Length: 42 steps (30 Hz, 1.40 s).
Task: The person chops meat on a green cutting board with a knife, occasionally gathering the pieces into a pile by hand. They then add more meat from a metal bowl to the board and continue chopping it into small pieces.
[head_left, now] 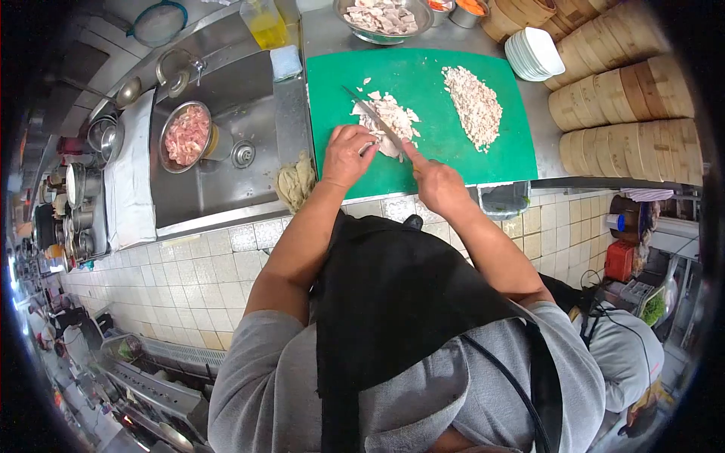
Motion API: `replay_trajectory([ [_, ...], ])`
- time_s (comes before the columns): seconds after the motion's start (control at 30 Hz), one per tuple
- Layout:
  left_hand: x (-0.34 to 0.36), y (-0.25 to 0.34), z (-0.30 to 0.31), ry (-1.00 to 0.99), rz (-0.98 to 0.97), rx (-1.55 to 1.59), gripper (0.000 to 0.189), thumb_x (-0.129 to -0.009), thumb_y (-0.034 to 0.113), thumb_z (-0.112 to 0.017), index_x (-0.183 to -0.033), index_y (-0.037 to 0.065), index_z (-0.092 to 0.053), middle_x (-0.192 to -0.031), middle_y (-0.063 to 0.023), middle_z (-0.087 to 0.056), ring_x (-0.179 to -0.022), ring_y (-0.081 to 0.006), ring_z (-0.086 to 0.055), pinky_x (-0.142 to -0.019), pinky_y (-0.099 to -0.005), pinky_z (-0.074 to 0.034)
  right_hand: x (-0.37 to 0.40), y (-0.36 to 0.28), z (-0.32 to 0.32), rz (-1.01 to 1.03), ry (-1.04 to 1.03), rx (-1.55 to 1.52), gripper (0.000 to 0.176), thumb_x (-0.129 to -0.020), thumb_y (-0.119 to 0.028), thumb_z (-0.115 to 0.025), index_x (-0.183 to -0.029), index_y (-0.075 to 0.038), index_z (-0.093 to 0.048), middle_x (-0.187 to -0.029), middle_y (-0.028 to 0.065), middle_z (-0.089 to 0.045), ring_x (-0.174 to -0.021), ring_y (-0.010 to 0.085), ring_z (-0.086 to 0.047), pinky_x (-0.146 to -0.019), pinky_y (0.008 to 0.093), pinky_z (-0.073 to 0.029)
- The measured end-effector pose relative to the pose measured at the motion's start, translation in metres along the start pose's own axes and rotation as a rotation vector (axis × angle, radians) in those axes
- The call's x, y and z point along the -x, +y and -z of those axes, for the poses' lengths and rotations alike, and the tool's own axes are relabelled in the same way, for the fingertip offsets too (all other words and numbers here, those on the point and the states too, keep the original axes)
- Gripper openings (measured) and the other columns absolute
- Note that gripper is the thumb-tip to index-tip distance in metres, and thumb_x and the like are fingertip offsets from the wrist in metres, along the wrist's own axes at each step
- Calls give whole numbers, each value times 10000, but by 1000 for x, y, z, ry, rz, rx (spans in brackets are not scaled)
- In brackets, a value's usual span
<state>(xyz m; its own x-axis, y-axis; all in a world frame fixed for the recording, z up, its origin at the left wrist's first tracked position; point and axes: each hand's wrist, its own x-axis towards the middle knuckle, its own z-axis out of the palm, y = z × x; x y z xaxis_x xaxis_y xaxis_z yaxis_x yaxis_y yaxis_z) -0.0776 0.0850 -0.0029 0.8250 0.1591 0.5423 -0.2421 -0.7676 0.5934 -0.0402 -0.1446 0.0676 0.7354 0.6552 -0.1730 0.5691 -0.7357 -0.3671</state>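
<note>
My right hand (440, 185) is wrapped round the handle of a kitchen knife (377, 119). The blade slants up and left across a loose pile of chopped pale meat (393, 113) on the green cutting board (423, 68). At the pile's left edge, my left hand (347, 156) has its fingers curled in towards the thumb, close to the blade; what they pinch, if anything, is too small to make out. A second, finer-chopped heap of meat (476, 107) lies apart on the board's right side.
A steel bowl of cut meat (384, 34) stands behind the board, with stacked white dishes (535, 54) and bamboo steamers (627, 94) to the right. Left is a sink (242, 189) with a bowl of raw meat (186, 136). Another person (619, 355) is behind at right.
</note>
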Motion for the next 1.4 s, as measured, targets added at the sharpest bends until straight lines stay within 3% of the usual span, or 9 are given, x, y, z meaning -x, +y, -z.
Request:
replay_trajectory([
  [0.07, 3, 1, 2, -3, 9, -4, 187, -746, 105, -848, -912, 116, -760, -1040, -40, -695, -1014, -284, -637, -895, -405, -543, 8, -10, 11, 26, 145, -89, 701, -985, -126, -585, -1622, -273, -332, -988, 255, -684, -819, 448, -693, -756, 520, -575],
  [0.4, 1, 2, 1, -8, 13, 2, 188, -752, 105, -846, -918, 102, -758, -1039, -50, -695, -1013, -291, -641, -886, -411, -546, 12, -9, 7, 10, 131, -88, 670, -989, -130, -570, -1612, -247, -352, -968, 246, -691, -820, 432, -700, -758, 527, -572],
  [0.5, 2, 0, 2, -18, 15, 15, 219, -750, 99, -861, -944, 84, -762, -1076, -78, -701, -1015, -297, -651, -872, -402, -549, 11, 1, -6, 0, -8, 9, 666, -989, -128, -563, -1612, -234, -353, -955, 239, -694, -817, 424, -702, -763, 523, -571],
  [0.7, -3, 13, 12, 104, 85, 63, 235, -763, 118, -847, -974, 94, -746, -1083, -71, -672, -1021, -309, -639, -894, -422, -542, 15, -7, 5, 15, 154, -127, 667, -986, -129, -575, -1609, -234, -363, -972, 248, -692, -847, 432, -698, -793, 517, -568],
  [0.77, 3, 6, 11, 86, 74, 42, 223, -766, 114, -843, -966, 96, -746, -1073, -70, -672, -1021, -309, -638, -890, -421, -543, 11, 10, -13, 27, 36, -41, 668, -982, -132, -591, -1605, -231, -371, -979, 246, -687, -844, 433, -698, -781, 519, -571],
  [0.97, 5, -7, 10, -4, 60, 18, 173, -777, 87, -833, -929, 94, -750, -1035, -71, -683, -1006, -309, -643, -870, -414, -542, 16, -13, 8, 89, 163, -158, 665, -982, -139, -597, -1602, -239, -377, -979, 240, -685, -838, 438, -700, -768, 520, -575],
  [1.1, 7, -7, 10, -10, 56, 21, 161, -778, 67, -835, -917, 86, -756, -1029, -83, -695, -988, -311, -650, -850, -413, -541, 4, 0, -5, 31, -12, 8, 663, -985, -140, -593, -1601, -260, -378, -964, 237, -686, -832, 432, -702, -757, 519, -576],
  [1.27, 6, -9, 10, -20, 54, 18, 148, -780, 55, -830, -908, 80, -759, -1022, -90, -705, -981, -313, -657, -857, -415, -544, 13, -12, 0, 109, 160, -154, 677, -983, -135, -589, -1608, -275, -367, -939, 238, -683, -819, 438, -698, -746, 529, -570],
  [1.4, 7, -7, 13, -6, 56, 27, 156, -772, 53, -835, -907, 68, -760, -1017, -97, -713, -980, -317, -666, -861, -420, -548, 5, -7, -1, 50, -24, -71, 677, -984, -133, -584, -1609, -276, -366, -966, 249, -677, -823, 449, -688, -751, 536, -561],
])
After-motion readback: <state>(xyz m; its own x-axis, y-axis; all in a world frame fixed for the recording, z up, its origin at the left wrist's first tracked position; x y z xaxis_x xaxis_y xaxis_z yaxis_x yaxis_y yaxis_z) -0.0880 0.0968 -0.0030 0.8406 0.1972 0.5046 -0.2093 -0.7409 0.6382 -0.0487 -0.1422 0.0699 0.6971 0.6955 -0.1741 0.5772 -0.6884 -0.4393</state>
